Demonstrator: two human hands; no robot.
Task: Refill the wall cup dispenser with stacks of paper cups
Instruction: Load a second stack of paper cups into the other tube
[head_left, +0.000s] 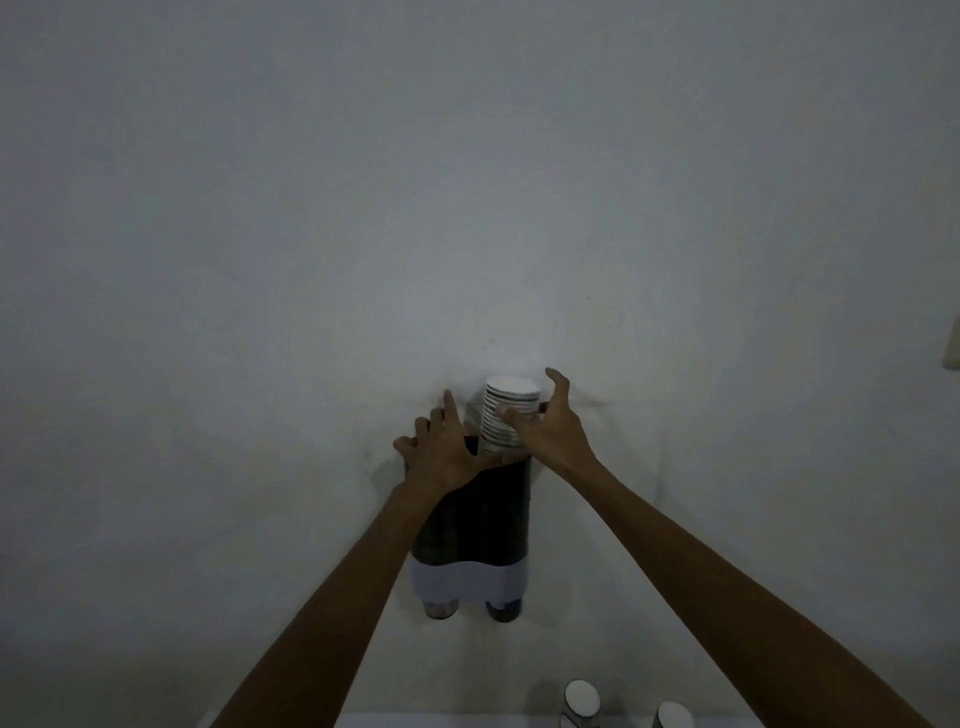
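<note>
At twelve o'clock from both hands, against the pale matte wall, sits the wall cup dispenser, a dark twin-tube body with a light wavy band low down and two round outlets at its foot. Rising from its right-hand tube, a stack of paper cups: white, ribbed by nested rims, flat bases upward, long axis near vertical with a slight lean toward eleven o'clock, lower part already inside the mouth. Right hand nearer, at three o'clock of the stack, fingers spread with thumb against the cup sides; whether pinching or merely guiding, cannot tell. Left hand at eight o'clock, splayed loose over the left tube's top, gripping nothing visible. Likely next: straight downward press along that axis. Down at five o'clock, two more cup stacks waiting, thin-walled and probably easily crushed.
</note>
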